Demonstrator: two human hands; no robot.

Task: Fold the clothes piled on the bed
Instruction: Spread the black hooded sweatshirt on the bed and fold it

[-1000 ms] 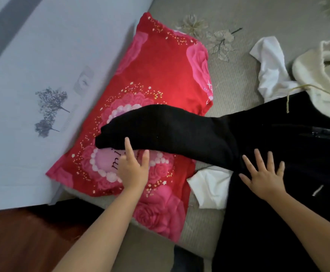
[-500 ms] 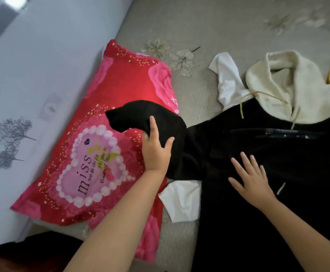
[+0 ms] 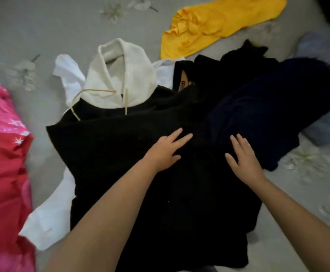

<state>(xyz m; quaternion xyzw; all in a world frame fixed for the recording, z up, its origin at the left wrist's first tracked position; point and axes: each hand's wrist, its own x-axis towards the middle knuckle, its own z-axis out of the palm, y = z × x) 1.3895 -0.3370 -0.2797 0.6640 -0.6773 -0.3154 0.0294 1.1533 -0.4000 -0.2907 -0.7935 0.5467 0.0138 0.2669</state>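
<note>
A black hoodie with a cream hood and yellow drawstrings lies spread on the grey bed. Its left sleeve is folded across the chest. My left hand rests flat on that folded sleeve, fingers straight. My right hand lies flat on the black cloth just to the right, fingers spread. A white garment pokes out from under the hoodie on the left and behind the hood. A dark navy garment lies bunched at the right.
A red and pink flowered pillow sits at the left edge. A yellow garment lies at the back. Pale blue-grey cloth is heaped at the far right. Grey flowered bedding shows between them.
My left hand has carried the black sleeve off the pillow and laid it across the hoodie's chest. The view has swung right, bringing the yellow and navy garments into sight.
</note>
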